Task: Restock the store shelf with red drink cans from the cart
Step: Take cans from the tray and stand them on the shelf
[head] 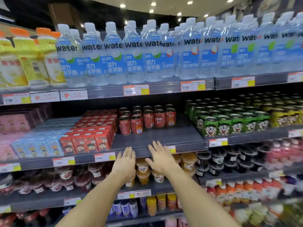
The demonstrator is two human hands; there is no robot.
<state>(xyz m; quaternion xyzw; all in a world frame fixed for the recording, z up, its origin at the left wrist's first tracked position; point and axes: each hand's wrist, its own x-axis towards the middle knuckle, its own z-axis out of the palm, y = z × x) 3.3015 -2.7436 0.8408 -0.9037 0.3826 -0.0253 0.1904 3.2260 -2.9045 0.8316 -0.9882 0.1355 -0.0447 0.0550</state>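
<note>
Head view | left hand (126, 161), right hand (159, 157): fingers straight, loosely spread, empty, at shelf (164, 138) edge | red cans (147, 118) clustered rear-left of bare gap; cart unseen | risk: sweeping reach possibly toppling front cans

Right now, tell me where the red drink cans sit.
Head view: red drink cans stand at the middle shelf's back, between red cartons and green cans.
</note>
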